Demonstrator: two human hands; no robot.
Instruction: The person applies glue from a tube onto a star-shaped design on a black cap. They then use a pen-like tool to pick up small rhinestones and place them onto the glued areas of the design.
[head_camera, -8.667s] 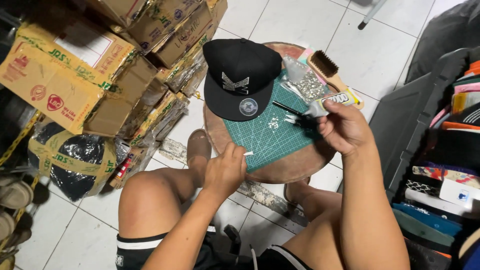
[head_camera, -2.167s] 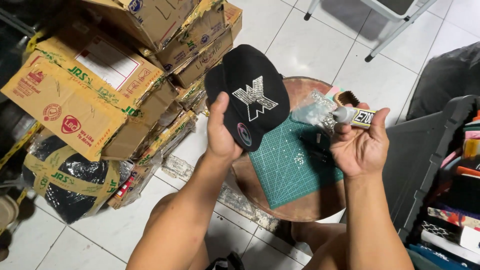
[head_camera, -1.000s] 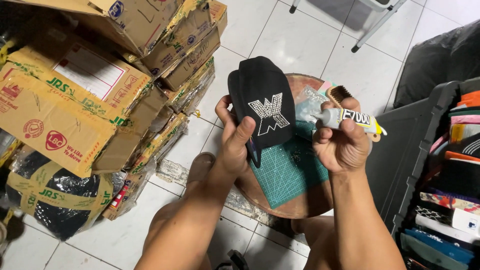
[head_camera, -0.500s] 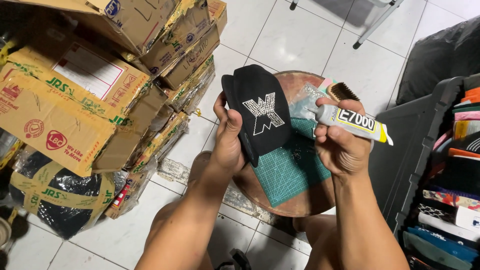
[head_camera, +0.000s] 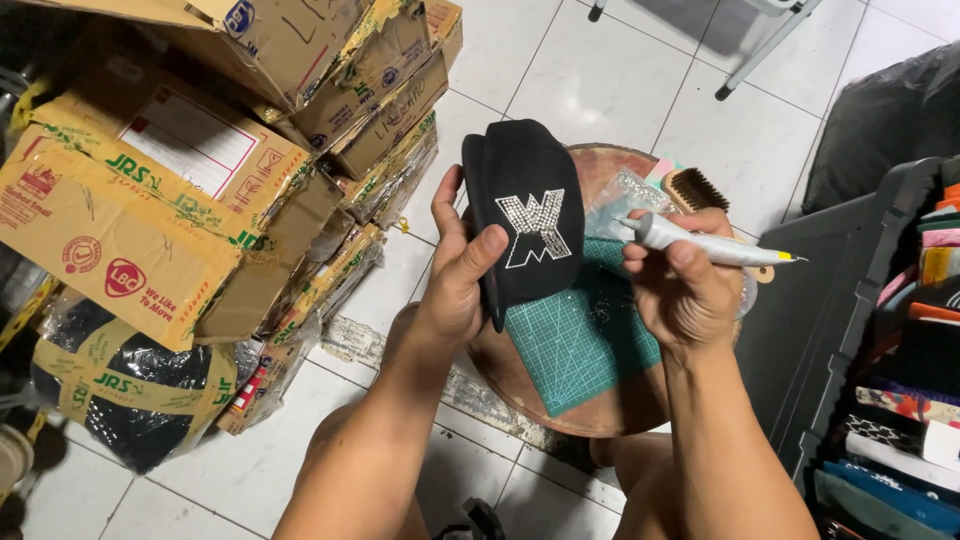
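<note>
My left hand (head_camera: 458, 272) grips a black cap (head_camera: 522, 215) with a sparkly rhinestone emblem on its front, holding it upright above a round wooden stool (head_camera: 600, 400). My right hand (head_camera: 685, 290) holds a white glue tube (head_camera: 700, 243), its nozzle pointing left and close to the emblem's right edge. A green cutting mat (head_camera: 580, 340) lies on the stool under both hands, with small dark bits scattered on it.
Stacked, taped cardboard boxes (head_camera: 190, 150) crowd the left side, with a black bagged bundle (head_camera: 130, 390) below them. A brush (head_camera: 697, 187) and a clear bag of rhinestones (head_camera: 630, 190) lie at the stool's far edge. A dark bin of coloured goods (head_camera: 890, 350) stands at right. White tile floor surrounds.
The cap was lifted off the stool and turned so its emblem faces me. My right hand picked up the glue tube and swung its nozzle toward the emblem.
</note>
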